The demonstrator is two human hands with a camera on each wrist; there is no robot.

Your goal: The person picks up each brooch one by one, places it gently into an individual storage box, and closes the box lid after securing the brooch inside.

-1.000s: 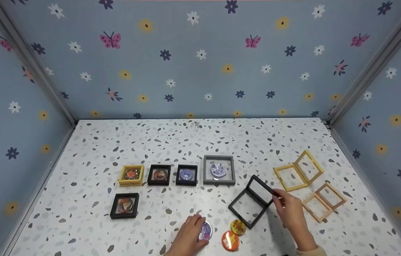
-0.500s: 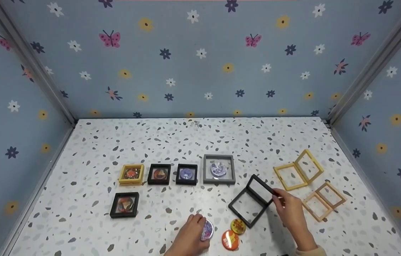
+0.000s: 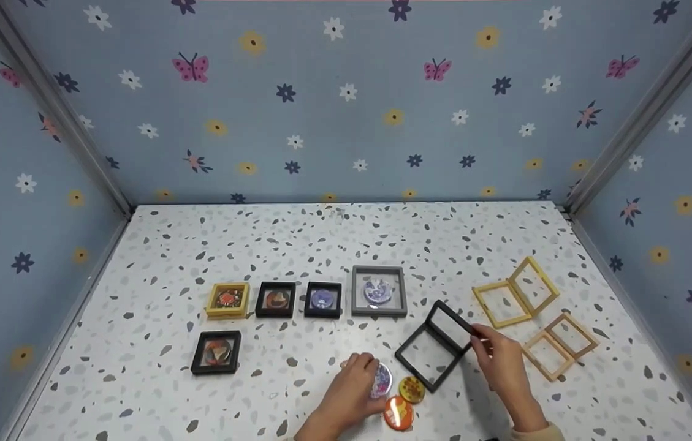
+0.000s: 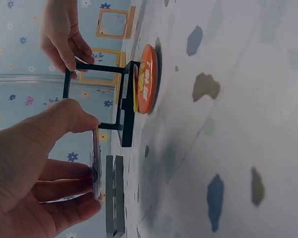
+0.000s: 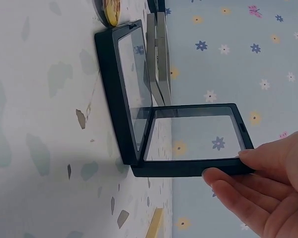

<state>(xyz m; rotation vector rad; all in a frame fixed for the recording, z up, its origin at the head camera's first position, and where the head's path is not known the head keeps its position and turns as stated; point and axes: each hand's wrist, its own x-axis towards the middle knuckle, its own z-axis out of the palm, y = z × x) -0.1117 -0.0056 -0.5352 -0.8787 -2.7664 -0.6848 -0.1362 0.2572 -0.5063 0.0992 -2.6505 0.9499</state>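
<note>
My left hand [image 3: 350, 392] pinches a round purple-and-white badge [image 3: 382, 381] by its edge, thumb on one side and fingers on the other. In the left wrist view the badge [image 4: 96, 163] is seen edge-on, lifted off the table. With thumb and fingers my right hand [image 3: 501, 361] grips the raised lid of a black hinged display frame [image 3: 404, 364]. The frame's other half lies on the table, and clear film spans both halves in the right wrist view. A yellow badge [image 3: 412, 389] and an orange badge [image 3: 399, 413] lie between my left hand and the frame.
Unfolded yellow [image 3: 502, 323] and tan frames [image 3: 551, 372] lie to the right. Closed frames holding badges stand at the left and centre: a yellow one [image 3: 211, 309], several black ones, such as the lower left one [image 3: 214, 370], and a larger grey one [image 3: 356, 294].
My left hand has lifted the purple badge and carried it right and slightly forward, closer to the black frame. My right hand and the frame have stayed in place.
</note>
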